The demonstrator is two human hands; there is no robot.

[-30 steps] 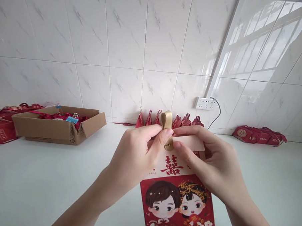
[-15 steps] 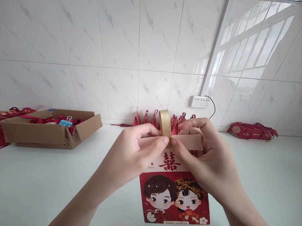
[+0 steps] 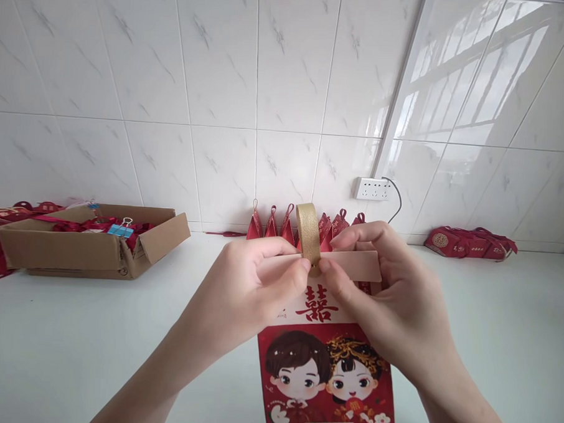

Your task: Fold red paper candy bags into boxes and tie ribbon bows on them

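Note:
A red and cream gift box (image 3: 324, 372) with a cartoon couple and a red double-happiness character stands on the white counter in front of me. A gold ribbon loop (image 3: 308, 232) rises from the middle of its top flap. My left hand (image 3: 250, 291) pinches the flap and the ribbon's base from the left, thumb and fingers closed. My right hand (image 3: 390, 297) pinches the same flap from the right, its fingertips meeting the left thumb at the ribbon.
An open cardboard box (image 3: 91, 240) with red ribbons and a blue binder clip sits at the left. Several small red pouches (image 3: 272, 223) line the tiled wall behind the box. A stack of flat red boxes (image 3: 470, 241) lies at the right, near a wall socket (image 3: 371, 188).
The gold ribbon was first pulled through under my left thumb; now both hands pinch the flap at its base, a little higher. The view has shifted slightly.

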